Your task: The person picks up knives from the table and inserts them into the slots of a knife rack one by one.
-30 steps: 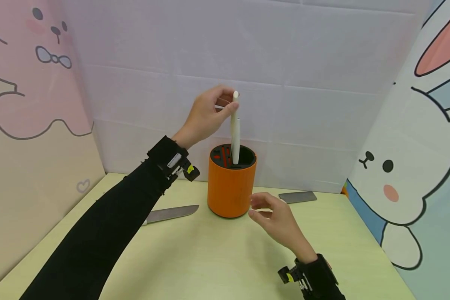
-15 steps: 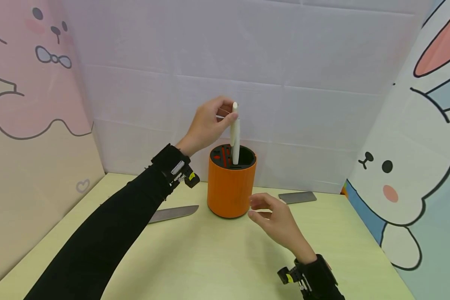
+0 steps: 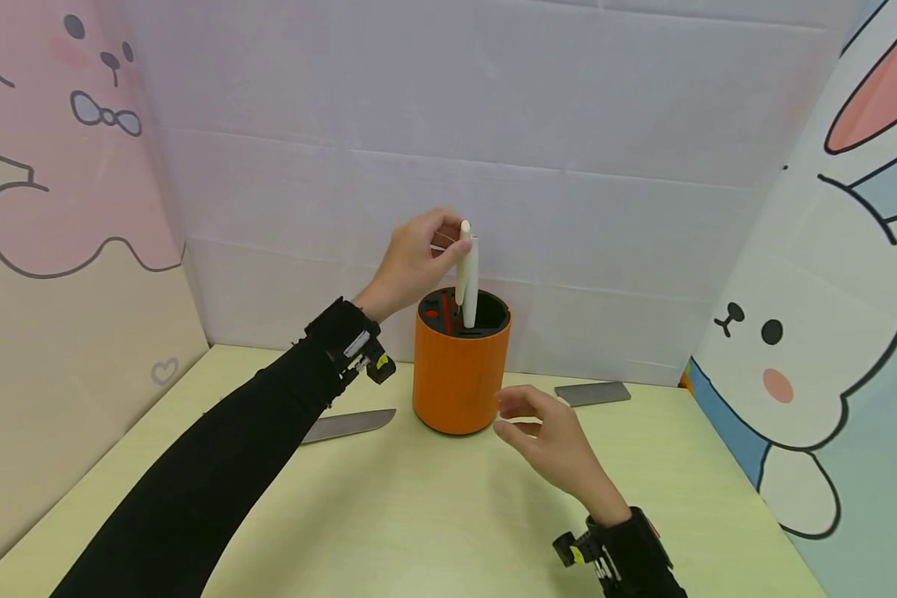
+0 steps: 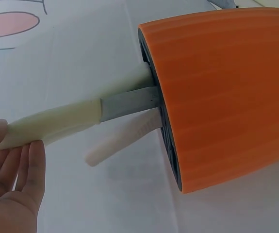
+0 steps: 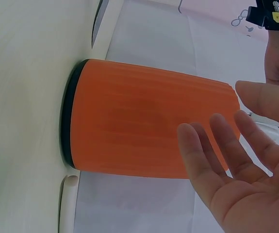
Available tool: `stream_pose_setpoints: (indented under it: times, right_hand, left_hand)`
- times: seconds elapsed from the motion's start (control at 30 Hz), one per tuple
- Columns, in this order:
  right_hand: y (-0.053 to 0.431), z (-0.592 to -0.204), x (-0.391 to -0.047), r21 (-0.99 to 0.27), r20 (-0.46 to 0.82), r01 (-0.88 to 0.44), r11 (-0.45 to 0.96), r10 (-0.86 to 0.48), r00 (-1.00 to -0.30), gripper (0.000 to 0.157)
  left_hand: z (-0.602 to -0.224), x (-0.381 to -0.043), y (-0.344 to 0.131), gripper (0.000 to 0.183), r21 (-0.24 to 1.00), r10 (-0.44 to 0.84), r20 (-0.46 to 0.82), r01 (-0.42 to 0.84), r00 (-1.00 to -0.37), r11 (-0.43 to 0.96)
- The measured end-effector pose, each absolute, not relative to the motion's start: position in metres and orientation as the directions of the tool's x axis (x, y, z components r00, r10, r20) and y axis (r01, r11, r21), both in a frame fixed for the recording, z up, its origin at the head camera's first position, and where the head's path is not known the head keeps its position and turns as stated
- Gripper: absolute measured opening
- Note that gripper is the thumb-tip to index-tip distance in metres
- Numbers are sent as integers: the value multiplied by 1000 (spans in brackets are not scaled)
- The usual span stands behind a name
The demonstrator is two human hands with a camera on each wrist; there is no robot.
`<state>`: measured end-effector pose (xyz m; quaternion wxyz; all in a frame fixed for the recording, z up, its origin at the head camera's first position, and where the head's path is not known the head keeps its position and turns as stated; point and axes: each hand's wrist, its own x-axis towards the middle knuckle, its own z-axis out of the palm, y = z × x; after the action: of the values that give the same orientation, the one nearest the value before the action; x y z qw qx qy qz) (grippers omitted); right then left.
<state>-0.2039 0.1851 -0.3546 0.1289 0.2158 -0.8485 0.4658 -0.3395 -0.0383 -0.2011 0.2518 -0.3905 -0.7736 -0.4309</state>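
Observation:
In the head view my left hand pinches the top of a knife's cream handle above the orange knife block. The left wrist view shows a stretch of the knife's grey blade between handle and block; its lower part is hidden inside. Another white handle stands in the block right beside the held one. My right hand is at the block's lower right side, fingers loosely bent with nothing in them. Whether its fingertips touch the block I cannot tell.
A knife lies on the table left of the block, its handle hidden by my left sleeve. Behind my right hand lies a broad grey blade. A white wall rises close behind the block.
My left hand has moved down with the knife, and more of the blade has gone into the block. The right hand has stayed in place.

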Motion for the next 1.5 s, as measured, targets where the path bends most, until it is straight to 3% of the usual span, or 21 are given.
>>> stream_pose_setpoints:
  times: [1.03,1.5]
  right_hand:
    - [185,-355,-204,-728,425,-492,478,-249,-870,30]
    - [184,-355,-204,-730,424,-488,478,-244,-872,31]
  left_hand:
    - [-229,-344,-43,22,527,396,653,763,-646,374]
    - [-236,-346,-45,31,545,406,613,735,-677,403]
